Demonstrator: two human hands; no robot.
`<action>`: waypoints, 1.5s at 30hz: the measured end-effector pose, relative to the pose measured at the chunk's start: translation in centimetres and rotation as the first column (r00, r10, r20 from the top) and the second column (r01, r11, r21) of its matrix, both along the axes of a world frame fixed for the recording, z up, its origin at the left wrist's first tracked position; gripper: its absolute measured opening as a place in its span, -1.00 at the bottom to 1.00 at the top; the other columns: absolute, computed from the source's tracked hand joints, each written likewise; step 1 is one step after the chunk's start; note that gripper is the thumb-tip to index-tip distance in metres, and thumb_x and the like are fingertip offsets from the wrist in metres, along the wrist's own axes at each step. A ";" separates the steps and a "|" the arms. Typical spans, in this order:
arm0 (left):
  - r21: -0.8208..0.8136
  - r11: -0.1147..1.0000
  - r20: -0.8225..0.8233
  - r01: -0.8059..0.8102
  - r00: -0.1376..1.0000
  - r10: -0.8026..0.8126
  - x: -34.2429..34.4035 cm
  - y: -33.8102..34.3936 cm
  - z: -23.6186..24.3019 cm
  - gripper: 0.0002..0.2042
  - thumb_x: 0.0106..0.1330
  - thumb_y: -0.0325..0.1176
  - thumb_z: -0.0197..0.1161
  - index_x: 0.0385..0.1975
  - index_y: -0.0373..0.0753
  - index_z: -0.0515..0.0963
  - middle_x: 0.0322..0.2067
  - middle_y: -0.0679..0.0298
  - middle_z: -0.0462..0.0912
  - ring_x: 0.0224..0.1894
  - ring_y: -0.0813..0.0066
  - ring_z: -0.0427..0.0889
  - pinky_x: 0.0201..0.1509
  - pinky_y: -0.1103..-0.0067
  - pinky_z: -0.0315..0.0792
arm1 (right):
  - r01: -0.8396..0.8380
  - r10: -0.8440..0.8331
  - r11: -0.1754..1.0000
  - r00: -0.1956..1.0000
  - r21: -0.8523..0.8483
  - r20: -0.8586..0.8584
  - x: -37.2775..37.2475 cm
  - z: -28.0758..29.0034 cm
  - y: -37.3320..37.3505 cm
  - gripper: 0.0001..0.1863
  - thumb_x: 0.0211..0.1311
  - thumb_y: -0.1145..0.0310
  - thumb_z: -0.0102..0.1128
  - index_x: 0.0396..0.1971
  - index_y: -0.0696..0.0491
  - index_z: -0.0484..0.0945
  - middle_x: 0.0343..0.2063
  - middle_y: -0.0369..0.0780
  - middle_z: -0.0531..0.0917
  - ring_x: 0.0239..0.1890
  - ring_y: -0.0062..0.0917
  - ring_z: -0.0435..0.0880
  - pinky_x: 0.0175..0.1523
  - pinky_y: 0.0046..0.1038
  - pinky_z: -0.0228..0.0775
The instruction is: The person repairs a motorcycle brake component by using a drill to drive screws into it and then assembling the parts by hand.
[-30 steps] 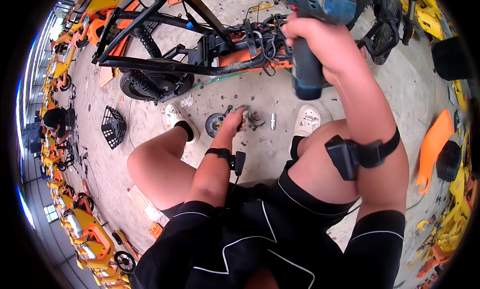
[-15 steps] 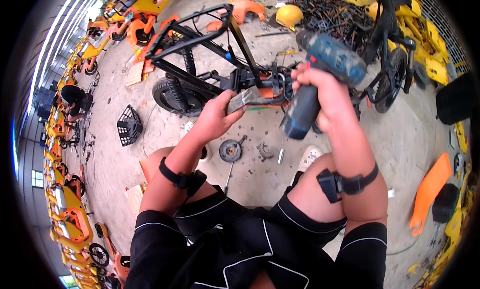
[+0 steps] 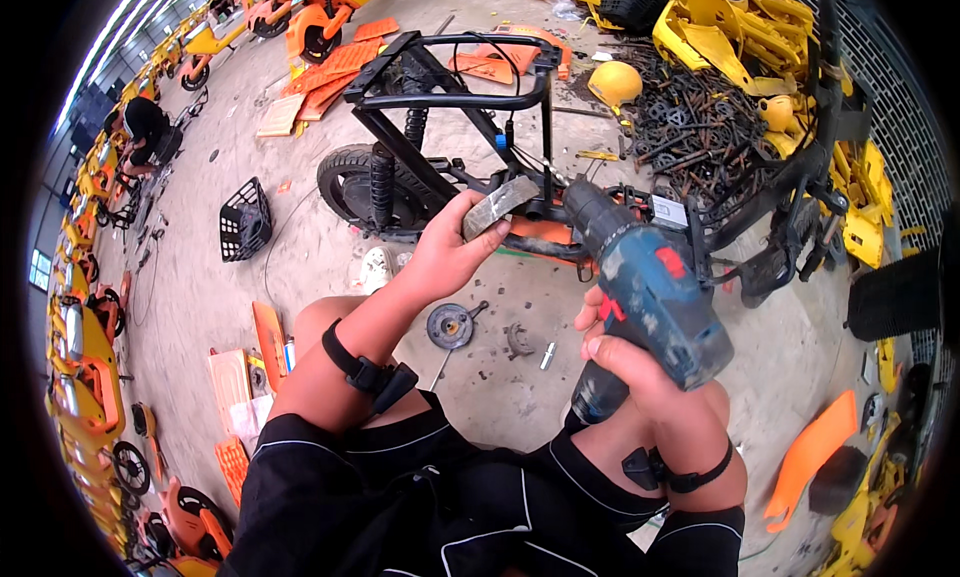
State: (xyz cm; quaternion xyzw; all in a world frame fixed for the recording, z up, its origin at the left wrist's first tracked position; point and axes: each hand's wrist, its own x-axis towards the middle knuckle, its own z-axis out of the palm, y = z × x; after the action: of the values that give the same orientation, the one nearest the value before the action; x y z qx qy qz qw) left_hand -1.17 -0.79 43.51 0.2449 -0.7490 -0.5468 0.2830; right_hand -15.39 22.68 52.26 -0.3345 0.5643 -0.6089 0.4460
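Observation:
My left hand (image 3: 452,249) grips a worn grey rectangular block (image 3: 500,208), thumb on its near side. In my right hand (image 3: 632,362) is a blue cordless drill (image 3: 655,282). Its chuck points away and to the left, toward the bike, and a thin bit seems to extend from it near the block's far end. Both hands hover in front of a stripped black bike frame (image 3: 450,102) with its rear wheel (image 3: 335,189) at the left. On the floor below are a round dark hub plate (image 3: 450,326), a curved part (image 3: 519,340) and a small silver cylinder (image 3: 548,355).
A black plastic basket (image 3: 236,239) stands on the left. Beyond the frame are a heap of dark metal parts (image 3: 690,127), a yellow dome-shaped shell (image 3: 615,82) and piled yellow panels (image 3: 710,37). Another person (image 3: 148,127) crouches far left. An orange panel (image 3: 815,457) lies right.
The drill has come lower and nearer, swinging so its chuck points more forward toward the bike. My left hand keeps the block, now tilted differently. The whole view has shifted.

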 end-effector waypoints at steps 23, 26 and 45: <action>-0.199 0.962 0.050 -0.187 0.978 0.201 0.8 -0.9 0.9 -0.65 0.44 -0.22 0.31 0.03 -0.30 0.40 -0.27 0.22 0.59 -0.25 0.53 0.55 -0.16 0.51 0.49 | -0.188 0.139 0.982 0.814 -0.028 -0.563 0.2 -4.4 -2.9 -0.60 0.06 0.56 0.34 -0.04 0.13 0.56 -0.30 -0.31 0.68 -0.29 -0.67 0.64 -0.13 -0.54 0.52; -0.235 0.952 0.030 -0.197 0.977 0.210 0.5 -1.0 0.2 -0.65 0.41 -0.29 0.33 0.02 -0.32 0.40 -0.23 0.12 0.62 -0.22 0.38 0.63 -0.12 0.45 0.52 | -0.164 0.192 0.981 0.876 0.102 -0.442 -0.2 -5.0 -2.4 -0.57 -0.01 0.50 0.43 -0.07 0.12 0.55 -0.34 -0.30 0.66 -0.31 -0.64 0.63 -0.14 -0.52 0.51; 0.543 0.790 -0.459 0.285 0.888 -0.005 1.7 -2.7 0.3 -0.68 0.49 -0.16 0.21 0.01 -0.28 0.49 -0.26 0.36 0.50 -0.18 0.46 0.49 0.01 0.47 0.36 | -0.111 0.093 0.994 0.852 -0.003 -0.515 -1.7 -4.5 -1.8 -0.63 0.03 0.53 0.45 -0.13 0.12 0.55 -0.37 -0.28 0.69 -0.36 -0.62 0.66 -0.15 -0.50 0.53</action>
State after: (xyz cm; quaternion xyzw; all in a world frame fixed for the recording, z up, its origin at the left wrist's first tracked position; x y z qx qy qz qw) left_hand 0.48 -3.48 43.77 0.1334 -0.4730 -0.8150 0.3071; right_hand -17.06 20.85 47.81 -0.5214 0.6342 -0.4823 0.3055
